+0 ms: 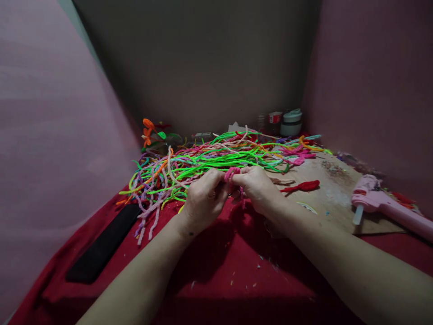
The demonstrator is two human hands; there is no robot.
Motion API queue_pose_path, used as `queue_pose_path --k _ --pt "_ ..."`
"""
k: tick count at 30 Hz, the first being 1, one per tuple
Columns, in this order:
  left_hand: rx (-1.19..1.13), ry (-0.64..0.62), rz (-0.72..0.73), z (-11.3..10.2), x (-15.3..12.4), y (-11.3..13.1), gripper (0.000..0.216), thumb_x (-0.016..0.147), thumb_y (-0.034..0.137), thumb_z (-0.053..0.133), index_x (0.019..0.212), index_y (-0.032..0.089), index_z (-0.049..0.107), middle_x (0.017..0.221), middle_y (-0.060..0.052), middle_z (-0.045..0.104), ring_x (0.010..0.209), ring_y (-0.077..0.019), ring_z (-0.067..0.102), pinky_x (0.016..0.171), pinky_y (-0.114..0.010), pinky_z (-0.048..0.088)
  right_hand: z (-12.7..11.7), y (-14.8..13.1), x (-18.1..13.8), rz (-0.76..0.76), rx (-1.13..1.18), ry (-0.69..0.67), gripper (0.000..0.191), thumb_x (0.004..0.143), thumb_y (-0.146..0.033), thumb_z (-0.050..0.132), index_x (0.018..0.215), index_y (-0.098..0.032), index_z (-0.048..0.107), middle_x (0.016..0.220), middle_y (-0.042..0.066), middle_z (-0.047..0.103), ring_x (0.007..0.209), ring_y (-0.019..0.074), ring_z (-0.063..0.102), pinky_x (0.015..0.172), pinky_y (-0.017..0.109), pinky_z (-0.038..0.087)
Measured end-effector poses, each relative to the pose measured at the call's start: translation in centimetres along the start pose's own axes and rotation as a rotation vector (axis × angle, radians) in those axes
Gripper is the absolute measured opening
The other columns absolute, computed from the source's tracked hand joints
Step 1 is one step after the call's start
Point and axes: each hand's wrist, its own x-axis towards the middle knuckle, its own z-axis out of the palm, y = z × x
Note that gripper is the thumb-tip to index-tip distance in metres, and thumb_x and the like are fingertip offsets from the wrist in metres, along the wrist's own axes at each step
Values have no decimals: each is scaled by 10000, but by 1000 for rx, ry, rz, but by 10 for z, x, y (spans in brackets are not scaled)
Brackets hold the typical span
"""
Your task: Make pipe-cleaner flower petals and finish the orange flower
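Looped pink fuzzy stem [232, 173], held between the fingertips of both hands, above the front edge of the heap and near the centre of the view. The left hand [204, 194] was curled, its thumb and forefinger pinching the stem from the left; the right hand [259, 187] pinched it from the right, its other fingers largely hidden. A darker pink strand [242, 198] hung just below the fingertips; whether it belonged to the same stem could not be told. Directly beyond the hands lay a tangled heap of fuzzy stems [216, 160], bright green uppermost, with pale pink, lilac, orange and yellow lengths spilling toward the left. To the right, a red bundled piece [306, 186] lay on a tan board [334, 192], whose surface bore dark crumbs and whitish smears. A pink glue gun [382, 196] rested at the board's right side, a translucent stick [358, 215] projecting beneath its body. At the left, a black flat strip [104, 246] lay aslant on the red cloth [216, 275] covering the worktop. Behind the heap stood an orange flower-like form [148, 131] at the left and a pale lidded container [291, 123] at the right, before a dark wall [203, 63].
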Motion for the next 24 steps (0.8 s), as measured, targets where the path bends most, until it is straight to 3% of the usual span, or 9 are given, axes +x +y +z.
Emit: queue_pose_path --k 6,12,17,21,24 --pt "60 -30 181 3 -3 -3 94 820 149 445 831 178 534 767 -36 594 711 -115 533 683 -224 403 1 -3 -2 64 19 16 110 498 -145 538 398 -158 494 350 -24 454 319 87 407 322 213 325" --pt "117 -57 254 3 -3 -5 117 830 139 417 866 174 523 821 -54 601 764 -130 550 689 -244 416 0 -2 0 100 5 16 111 493 -139 526 399 -163 472 341 -19 451 328 90 405 343 222 336" --pt "180 -103 337 5 -2 -7 94 833 154 418 811 165 508 764 -43 582 678 -122 535 614 -231 413 -2 4 4 147 -30 29 50 490 -120 516 455 -154 510 344 -22 454 364 100 448 377 210 355" --pt "221 -104 276 8 -3 -10 107 824 170 433 759 159 517 694 -30 570 621 -119 516 579 -230 396 -2 4 2 113 20 -15 67 509 -124 524 456 -156 499 358 -29 450 355 97 436 364 212 350" --pt "156 -67 96 8 -2 -12 86 781 153 476 718 156 534 646 -17 563 594 -115 510 568 -230 387 -2 -1 -1 73 55 -87 60 550 -149 525 491 -144 533 418 -14 500 338 93 430 337 220 333"
